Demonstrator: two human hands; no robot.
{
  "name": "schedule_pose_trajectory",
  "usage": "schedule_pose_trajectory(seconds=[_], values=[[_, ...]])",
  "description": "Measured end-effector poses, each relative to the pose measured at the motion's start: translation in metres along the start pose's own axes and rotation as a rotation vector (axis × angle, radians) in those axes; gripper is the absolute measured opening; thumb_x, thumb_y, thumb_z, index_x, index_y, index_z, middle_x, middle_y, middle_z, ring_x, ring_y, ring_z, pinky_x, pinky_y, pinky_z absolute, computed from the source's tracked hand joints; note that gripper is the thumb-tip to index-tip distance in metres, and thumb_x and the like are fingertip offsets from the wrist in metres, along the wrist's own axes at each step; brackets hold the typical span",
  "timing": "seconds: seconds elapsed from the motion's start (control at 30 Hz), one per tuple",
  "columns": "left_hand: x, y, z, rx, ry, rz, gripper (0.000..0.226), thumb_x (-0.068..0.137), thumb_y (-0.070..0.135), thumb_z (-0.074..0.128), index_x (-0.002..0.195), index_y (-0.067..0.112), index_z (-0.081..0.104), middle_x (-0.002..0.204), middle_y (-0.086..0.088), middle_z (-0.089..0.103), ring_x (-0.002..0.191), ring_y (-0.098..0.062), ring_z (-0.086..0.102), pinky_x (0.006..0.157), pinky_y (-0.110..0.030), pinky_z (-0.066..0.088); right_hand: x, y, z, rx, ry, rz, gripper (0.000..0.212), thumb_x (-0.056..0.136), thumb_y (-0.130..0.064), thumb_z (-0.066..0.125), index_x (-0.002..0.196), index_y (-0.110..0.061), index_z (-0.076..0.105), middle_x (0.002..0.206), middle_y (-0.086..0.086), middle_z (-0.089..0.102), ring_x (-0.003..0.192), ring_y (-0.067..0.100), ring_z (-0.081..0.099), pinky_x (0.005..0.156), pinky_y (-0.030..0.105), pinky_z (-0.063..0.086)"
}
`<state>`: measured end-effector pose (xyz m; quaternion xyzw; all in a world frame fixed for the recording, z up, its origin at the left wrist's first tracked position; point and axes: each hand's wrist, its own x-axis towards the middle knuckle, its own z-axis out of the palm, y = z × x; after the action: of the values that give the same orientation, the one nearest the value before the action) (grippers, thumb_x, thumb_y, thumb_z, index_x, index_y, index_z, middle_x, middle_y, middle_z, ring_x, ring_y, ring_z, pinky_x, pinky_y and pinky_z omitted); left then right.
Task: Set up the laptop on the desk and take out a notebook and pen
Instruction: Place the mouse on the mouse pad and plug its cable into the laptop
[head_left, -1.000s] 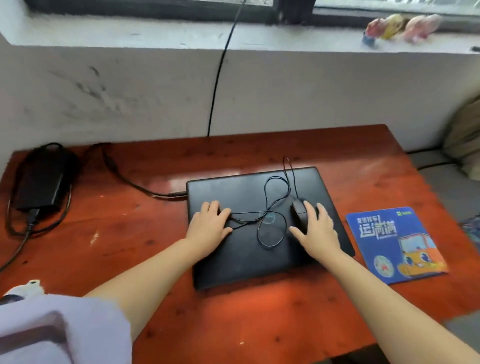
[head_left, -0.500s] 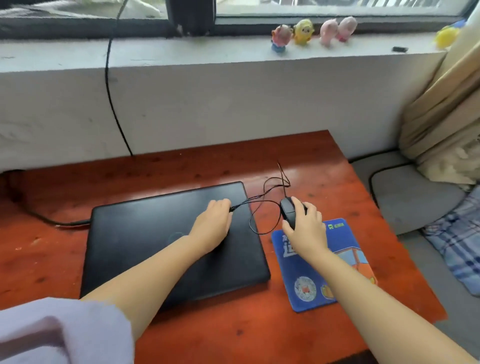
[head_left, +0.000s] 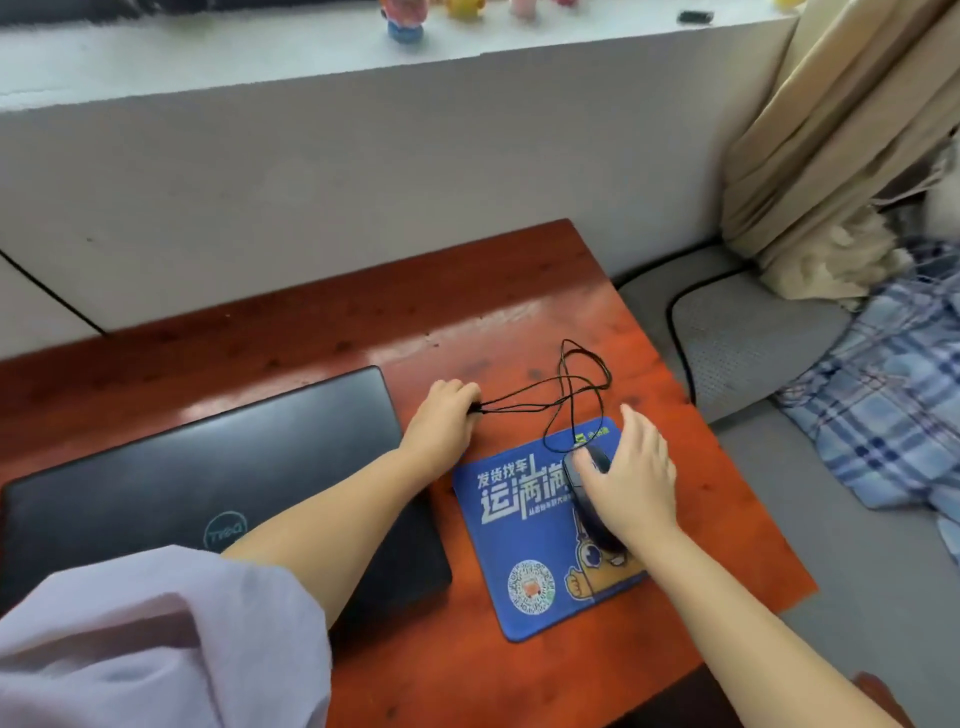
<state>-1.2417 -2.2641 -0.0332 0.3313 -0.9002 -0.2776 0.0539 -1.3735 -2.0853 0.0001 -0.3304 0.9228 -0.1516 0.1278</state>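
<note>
One closed black laptop (head_left: 197, 483) is lying flat on the left part of the red-brown tabletop (head_left: 519, 322), lid down with its logo facing up, and both hands are sitting to its right, off the lid. The left hand (head_left: 441, 421) is resting just beside the laptop's far right corner, its forearm crossing over the lid's near right corner, fingers curled in and pinching the thin black cable (head_left: 566, 395) at its gathered end. From there the cable is looping loosely across the bare wood and running onto the pad. The right hand (head_left: 631, 478) is lying well to the right of the laptop, over one black mouse (head_left: 589, 493), palm draped on it with the fingers loosely spread and lifted rather than gripping. The mouse is sitting on one blue mouse pad (head_left: 524, 545) printed with white characters and a cartoon figure, which is lying just beside the laptop's right edge. A pale lilac sleeve (head_left: 156, 639) is covering the left upper arm. On the window ledge, at least four small toy figures (head_left: 405, 23) are standing, cut off by the frame
</note>
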Motion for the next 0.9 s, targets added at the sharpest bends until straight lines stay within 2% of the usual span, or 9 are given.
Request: schedule_pose_trajectory(seconds=[0.13, 0.23, 0.3, 0.33, 0.4, 0.5, 0.57, 0.77, 0.9], values=[[0.023, 0.001, -0.031, 0.027, 0.083, 0.114, 0.015, 0.087, 0.008, 0.059, 0.096, 0.000, 0.066, 0.104, -0.019, 0.063, 0.104, -0.036, 0.053, 0.091, -0.042, 0.041, 0.024, -0.057, -0.035, 0.224, 0.223, -0.338, 0.054, 0.078, -0.002, 0.044, 0.132, -0.006, 0.044, 0.140, 0.012, 0.044, 0.134, 0.026, 0.034, 0.112, 0.051, 0.025], [0.036, 0.013, -0.061, 0.151, 0.246, 0.231, 0.015, 0.084, 0.010, 0.063, 0.095, 0.008, 0.073, 0.100, -0.014, 0.070, 0.100, -0.031, 0.062, 0.103, -0.050, 0.036, 0.041, -0.107, -0.045, 0.356, 0.298, -0.483, 0.051, 0.074, 0.003, 0.039, 0.123, -0.003, 0.054, 0.132, 0.012, 0.052, 0.128, 0.026, 0.042, 0.111, 0.049, 0.030], [0.037, 0.021, -0.078, 0.201, 0.352, 0.336, 0.008, 0.079, 0.008, 0.067, 0.083, 0.006, 0.073, 0.076, -0.014, 0.069, 0.071, -0.032, 0.063, 0.072, -0.044, 0.054, 0.053, -0.131, -0.046, 0.370, 0.124, -0.473, 0.038, 0.087, -0.006, 0.039, 0.121, -0.006, 0.056, 0.129, 0.011, 0.055, 0.125, 0.025, 0.046, 0.108, 0.042, 0.034], [0.035, 0.022, -0.084, 0.206, 0.389, 0.385, 0.004, 0.077, 0.005, 0.067, 0.075, 0.002, 0.070, 0.067, -0.015, 0.064, 0.061, -0.031, 0.060, 0.054, -0.038, 0.053, 0.060, -0.140, -0.046, 0.360, -0.060, -0.423, 0.034, 0.093, -0.016, 0.038, 0.121, -0.010, 0.056, 0.126, 0.009, 0.058, 0.120, 0.024, 0.049, 0.103, 0.037, 0.037], [0.029, 0.018, -0.091, 0.184, 0.360, 0.396, 0.007, 0.076, 0.003, 0.068, 0.072, -0.001, 0.063, 0.065, -0.016, 0.058, 0.061, -0.030, 0.056, 0.043, -0.033, 0.046, 0.074, -0.148, -0.044, 0.402, -0.395, -0.316, 0.034, 0.096, -0.034, 0.037, 0.116, -0.017, 0.059, 0.106, 0.001, 0.066, 0.100, 0.016, 0.058, 0.083, 0.029, 0.042], [0.020, -0.002, -0.090, -0.077, 0.305, 0.101, 0.015, 0.079, 0.004, 0.062, 0.089, 0.008, 0.052, 0.079, -0.006, 0.056, 0.073, -0.026, 0.052, 0.061, -0.038, 0.047, 0.083, -0.148, -0.035, 0.376, -0.515, -0.343, 0.032, 0.094, -0.040, 0.040, 0.100, -0.019, 0.063, 0.069, -0.010, 0.062, 0.054, -0.005, 0.051, 0.057, 0.019, 0.035], [0.019, -0.021, -0.089, -0.225, 0.298, -0.094, 0.023, 0.080, 0.008, 0.059, 0.089, 0.018, 0.041, 0.079, 0.007, 0.048, 0.069, -0.018, 0.047, 0.064, -0.031, 0.040, 0.084, -0.143, -0.026, 0.382, -0.485, -0.396, 0.035, 0.094, -0.035, 0.044, 0.085, -0.008, 0.065, 0.057, -0.009, 0.051, 0.043, -0.001, 0.041, 0.053, 0.021, 0.031], [0.017, -0.082, -0.076, 0.147, 0.060, -0.380, 0.034, 0.092, 0.032, 0.050, 0.118, 0.011, 0.053, 0.115, -0.011, 0.056, 0.109, -0.031, 0.051, 0.087, -0.042, 0.044, 0.082, -0.124, -0.021, 1.192, -1.098, -0.250, 0.033, 0.091, -0.033, 0.050, 0.118, -0.018, 0.063, 0.048, -0.015, 0.025, 0.043, 0.003, 0.018, 0.040, 0.016, 0.015], [0.023, -0.087, -0.054, 0.286, -0.049, -0.452, 0.046, 0.091, 0.050, 0.040, 0.102, 0.008, 0.058, 0.106, -0.013, 0.059, 0.103, -0.033, 0.054, 0.080, -0.042, 0.044, 0.080, -0.125, -0.018, 1.387, -1.260, -0.392, 0.022, 0.083, -0.046, 0.058, 0.090, -0.029, 0.070, 0.050, -0.008, 0.022, 0.046, 0.007, 0.017, 0.042, 0.019, 0.014]])
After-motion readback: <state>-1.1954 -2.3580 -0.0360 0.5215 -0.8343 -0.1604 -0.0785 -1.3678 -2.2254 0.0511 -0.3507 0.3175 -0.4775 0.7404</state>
